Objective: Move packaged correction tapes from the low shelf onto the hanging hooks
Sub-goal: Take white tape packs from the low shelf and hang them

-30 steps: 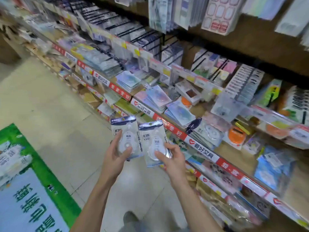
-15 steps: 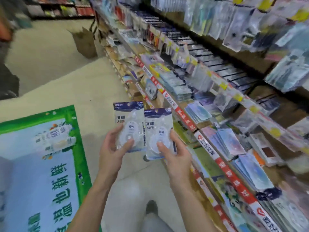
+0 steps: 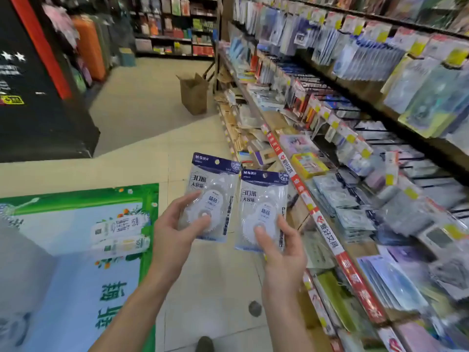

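Both hands raised side by side, left hand (image 3: 175, 232) and right hand (image 3: 281, 250) each gripping one correction tape pack (image 3: 215, 194).

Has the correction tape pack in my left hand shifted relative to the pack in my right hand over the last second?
No. The blue-topped correction tape pack in the left hand stays just left of, slightly higher than, the right hand's matching pack; only the camera swung.
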A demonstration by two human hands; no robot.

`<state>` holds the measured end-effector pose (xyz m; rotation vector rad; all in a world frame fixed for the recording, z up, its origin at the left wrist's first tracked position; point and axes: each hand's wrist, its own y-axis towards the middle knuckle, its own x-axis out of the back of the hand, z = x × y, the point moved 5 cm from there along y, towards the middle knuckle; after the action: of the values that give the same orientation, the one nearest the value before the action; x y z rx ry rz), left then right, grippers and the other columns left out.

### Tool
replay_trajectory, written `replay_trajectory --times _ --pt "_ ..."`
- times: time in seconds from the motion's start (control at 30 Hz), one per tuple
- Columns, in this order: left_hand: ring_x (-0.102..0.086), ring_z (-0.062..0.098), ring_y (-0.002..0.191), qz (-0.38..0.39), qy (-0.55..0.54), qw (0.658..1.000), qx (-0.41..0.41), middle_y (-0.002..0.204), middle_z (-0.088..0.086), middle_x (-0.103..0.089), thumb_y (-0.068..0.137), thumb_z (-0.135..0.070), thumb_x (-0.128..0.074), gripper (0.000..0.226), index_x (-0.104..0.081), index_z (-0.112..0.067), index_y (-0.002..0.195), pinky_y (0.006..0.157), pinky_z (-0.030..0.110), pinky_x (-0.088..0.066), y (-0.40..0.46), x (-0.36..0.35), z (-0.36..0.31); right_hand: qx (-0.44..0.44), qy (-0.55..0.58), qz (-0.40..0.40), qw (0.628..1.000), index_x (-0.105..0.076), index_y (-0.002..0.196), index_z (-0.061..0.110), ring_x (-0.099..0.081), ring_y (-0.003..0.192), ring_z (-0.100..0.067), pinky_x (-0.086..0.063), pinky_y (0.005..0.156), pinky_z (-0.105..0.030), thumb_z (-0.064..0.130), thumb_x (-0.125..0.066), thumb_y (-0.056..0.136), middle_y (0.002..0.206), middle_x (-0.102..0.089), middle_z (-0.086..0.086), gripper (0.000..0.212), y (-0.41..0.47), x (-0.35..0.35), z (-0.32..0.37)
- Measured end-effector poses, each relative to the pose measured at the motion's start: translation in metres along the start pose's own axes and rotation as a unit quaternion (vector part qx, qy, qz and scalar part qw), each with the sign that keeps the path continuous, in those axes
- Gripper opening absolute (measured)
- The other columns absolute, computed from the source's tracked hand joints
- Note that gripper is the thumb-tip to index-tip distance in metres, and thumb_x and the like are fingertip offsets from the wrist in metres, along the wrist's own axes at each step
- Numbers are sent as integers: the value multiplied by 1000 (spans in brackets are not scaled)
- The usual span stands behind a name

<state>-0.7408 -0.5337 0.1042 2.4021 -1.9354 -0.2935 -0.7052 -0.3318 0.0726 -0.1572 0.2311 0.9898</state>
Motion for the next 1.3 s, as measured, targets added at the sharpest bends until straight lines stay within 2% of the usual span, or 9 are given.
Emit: replay_trajectory --times 0.23,0.37,0.47,0.57,0.67,0.83,0.93,1.13,1.3 --pt "-61 -3 114 33 5 999 -20 116 -20 -70 78 -7 -80 44 -69 -26 115 90 14 -49 139 -24 -2 27 51 -20 998 -75 97 37 -61 122 -8 -45 110 -48 29 -87 67 116 -69 26 33 99 -90 14" --pt "-61 -4 114 44 -24 998 -35 116 -19 -70 81 2 -76 43 -69 -21 116 86 7 -46 203 -38 1 35 61 -23 997 -74 97 35 -61 122 -8 -44 109 -48 30 -87 65 118 -69 22 35 145 -129 18" --pt "-65 11 114 46 -85 995 -3 113 -11 -73 70 -5 -80 43 -74 -26 107 90 26 -51 260 -42 11 52 51 -24 997 -73 97 28 -61 114 4 -46 109 -42 19 -86 70 110 -68 30 32 184 -161 18" --pt "-67 21 111 45 -127 991 18 108 -7 -74 64 -1 -77 44 -77 -28 99 93 40 -50 320 -47 23 55 34 -56 996 -73 95 36 -62 118 -6 -46 108 -47 20 -88 71 113 -70 25 33 219 -194 12" --pt "-68 20 107 66 -157 985 23 104 -6 -75 62 3 -77 44 -78 -27 93 87 33 -53 383 -58 32 63 35 -93 993 -72 93 38 -62 121 -15 -45 108 -51 19 -89 73 117 -71 17 32 256 -231 4" --pt "-67 1 97 132 -120 984 -15 99 -14 -75 66 1 -75 39 -74 -24 96 78 11 -49 486 -77 25 77 57 -145 985 -71 90 27 -60 123 -9 -53 98 -37 12 -84 75 112 -71 19 25 314 -294 4" --pt "-63 0 102 168 -104 980 -28 102 -16 -73 65 -12 -72 38 -72 -26 99 83 9 -45 538 -86 22 87 35 -197 976 -71 87 32 -61 122 -14 -49 104 -50 24 -88 66 112 -72 17 28 341 -330 9" --pt "-62 22 115 233 -148 961 -3 112 -1 -70 68 -12 -73 35 -70 -30 98 102 46 -48 612 -121 33 120 36 -243 962 -68 91 32 -58 123 -12 -42 111 -45 29 -86 65 119 -69 12 31 391 -369 20" --pt "-62 15 113 282 -150 948 9 110 -6 -70 67 -15 -74 34 -70 -34 95 103 47 -47 653 -163 45 141 31 -303 942 -66 99 27 -56 125 -11 -42 110 -41 30 -85 66 123 -65 12 38 430 -365 20"
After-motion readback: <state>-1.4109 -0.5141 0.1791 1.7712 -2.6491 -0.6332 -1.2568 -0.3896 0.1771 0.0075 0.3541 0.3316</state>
